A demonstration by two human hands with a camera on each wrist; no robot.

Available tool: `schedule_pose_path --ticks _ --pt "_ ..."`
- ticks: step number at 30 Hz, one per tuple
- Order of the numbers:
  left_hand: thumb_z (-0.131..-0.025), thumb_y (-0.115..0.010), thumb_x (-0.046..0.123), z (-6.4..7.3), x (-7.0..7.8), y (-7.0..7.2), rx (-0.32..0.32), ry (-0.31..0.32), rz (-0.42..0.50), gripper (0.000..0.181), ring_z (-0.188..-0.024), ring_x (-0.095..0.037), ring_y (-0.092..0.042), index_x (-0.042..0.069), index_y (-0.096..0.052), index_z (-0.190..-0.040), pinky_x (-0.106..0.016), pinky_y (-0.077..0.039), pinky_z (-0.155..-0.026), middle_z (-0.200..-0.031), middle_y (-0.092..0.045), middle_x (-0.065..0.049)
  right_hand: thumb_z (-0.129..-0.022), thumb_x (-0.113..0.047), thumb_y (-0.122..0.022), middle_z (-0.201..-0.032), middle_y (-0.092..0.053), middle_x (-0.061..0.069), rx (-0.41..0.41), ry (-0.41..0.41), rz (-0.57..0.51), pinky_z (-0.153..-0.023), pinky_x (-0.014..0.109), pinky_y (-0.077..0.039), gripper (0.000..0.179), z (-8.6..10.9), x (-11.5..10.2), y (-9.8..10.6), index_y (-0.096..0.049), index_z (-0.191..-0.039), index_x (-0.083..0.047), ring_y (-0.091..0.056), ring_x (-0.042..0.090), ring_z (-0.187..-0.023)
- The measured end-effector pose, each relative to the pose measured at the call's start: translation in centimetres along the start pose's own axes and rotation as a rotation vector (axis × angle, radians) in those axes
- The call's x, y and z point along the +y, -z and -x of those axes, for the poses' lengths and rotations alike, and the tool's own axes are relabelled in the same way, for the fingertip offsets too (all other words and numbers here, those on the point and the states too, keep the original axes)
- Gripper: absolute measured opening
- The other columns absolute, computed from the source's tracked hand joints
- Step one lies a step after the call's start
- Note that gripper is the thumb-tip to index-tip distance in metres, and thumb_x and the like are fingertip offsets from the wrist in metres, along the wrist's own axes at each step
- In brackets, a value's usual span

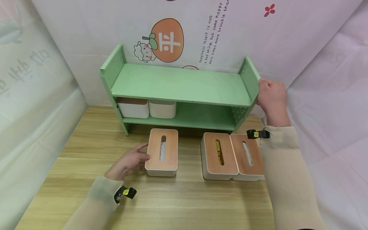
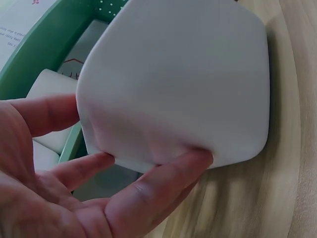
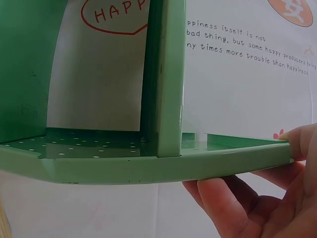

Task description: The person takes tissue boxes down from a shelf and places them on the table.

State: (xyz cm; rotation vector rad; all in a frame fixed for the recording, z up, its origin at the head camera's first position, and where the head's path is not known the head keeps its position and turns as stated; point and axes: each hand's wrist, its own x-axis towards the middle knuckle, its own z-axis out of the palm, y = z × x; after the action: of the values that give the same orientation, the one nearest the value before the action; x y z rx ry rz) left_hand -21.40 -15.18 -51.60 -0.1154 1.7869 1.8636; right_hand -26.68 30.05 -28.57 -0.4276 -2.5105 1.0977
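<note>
A white tissue box (image 1: 170,153) with a wood-look slotted lid stands on the table, left of centre. My left hand (image 1: 130,162) is at its left side. In the left wrist view its spread, mostly straight fingers (image 2: 153,193) touch the white wall of the box (image 2: 183,74). A two-tier green shelf (image 1: 184,83) stands behind the box. With my right hand (image 1: 273,99) I grip the upper right end panel of this shelf. The right wrist view has the thumb on one face of the panel (image 3: 237,166) and fingers on the other.
Two more wood-lidded tissue boxes stand side by side at the right, one with a yellow strip (image 1: 211,166) in its slot, the other (image 1: 238,159) partly behind my right sleeve. On the lower tier sit a white box (image 1: 133,110) and a cream box (image 1: 163,110). Printed cloth (image 1: 95,28) hangs behind.
</note>
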Motion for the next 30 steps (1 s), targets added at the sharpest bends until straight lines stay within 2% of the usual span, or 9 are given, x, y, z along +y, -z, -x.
schedule_pose_path --ticks 4,8,11,17,25,30 --pt "-0.097 -0.059 0.0 -0.3 0.1 -0.2 0.017 -0.005 -0.045 0.072 -0.096 -0.032 -0.066 0.007 -0.022 -0.158 -0.05 -0.057 -0.072 -0.133 -0.047 -0.031 -0.102 -0.04 -0.033 -0.058 -0.053 -0.004 0.005 0.002 0.009 -0.054 0.027 -0.048 0.052 -0.1 0.0 0.2 -0.048 -0.058 -0.016 -0.057 0.015 -0.058" --pt "-0.095 -0.062 0.001 -0.5 -0.1 -0.6 0.019 -0.01 -0.064 0.074 -0.094 -0.031 -0.067 0.007 -0.024 -0.158 -0.049 -0.058 -0.069 -0.13 -0.05 -0.03 -0.102 -0.039 -0.034 -0.062 -0.056 -0.002 -0.01 -0.01 -0.016 -0.056 0.027 -0.05 0.052 0.0 0.0 0.2 -0.05 -0.06 -0.014 -0.061 0.017 -0.065" --pt "-0.094 -0.063 0.001 -0.4 -0.2 -1.1 0.005 -0.018 -0.054 0.074 -0.093 -0.031 -0.067 0.007 -0.024 -0.157 -0.05 -0.057 -0.07 -0.131 -0.05 -0.03 -0.103 -0.04 -0.035 -0.065 -0.058 -0.001 -0.021 -0.015 -0.03 -0.057 0.027 -0.052 0.052 0.1 0.0 0.1 -0.051 -0.062 -0.012 -0.063 0.018 -0.069" --pt "-0.096 -0.061 -0.001 -0.7 -0.4 -2.4 -0.002 -0.026 -0.036 0.071 -0.093 -0.033 -0.067 0.008 -0.026 -0.157 -0.054 -0.057 -0.072 -0.129 -0.049 -0.032 -0.103 -0.041 -0.034 -0.064 -0.056 -0.001 -0.01 -0.007 -0.015 -0.057 0.027 -0.051 0.052 0.1 0.1 0.0 -0.051 -0.064 -0.011 -0.062 0.016 -0.065" --pt "-0.094 -0.063 -0.003 -1.3 -0.7 -4.2 0.006 -0.044 -0.002 0.071 -0.089 -0.033 -0.067 0.009 -0.029 -0.156 -0.053 -0.057 -0.069 -0.127 -0.048 -0.032 -0.102 -0.042 -0.033 -0.065 -0.055 -0.002 0.0 0.013 0.005 -0.056 0.026 -0.051 0.052 0.0 0.0 -0.1 -0.051 -0.063 -0.013 -0.059 0.014 -0.064" --pt "-0.093 -0.065 0.0 -1.5 -0.8 -4.9 -0.001 -0.05 -0.017 0.071 -0.088 -0.033 -0.068 0.01 -0.031 -0.155 -0.052 -0.057 -0.068 -0.126 -0.049 -0.031 -0.102 -0.042 -0.034 -0.06 -0.054 -0.003 0.01 0.006 -0.01 -0.056 0.027 -0.05 0.052 -0.1 0.2 -0.1 -0.049 -0.059 -0.016 -0.058 0.015 -0.063"
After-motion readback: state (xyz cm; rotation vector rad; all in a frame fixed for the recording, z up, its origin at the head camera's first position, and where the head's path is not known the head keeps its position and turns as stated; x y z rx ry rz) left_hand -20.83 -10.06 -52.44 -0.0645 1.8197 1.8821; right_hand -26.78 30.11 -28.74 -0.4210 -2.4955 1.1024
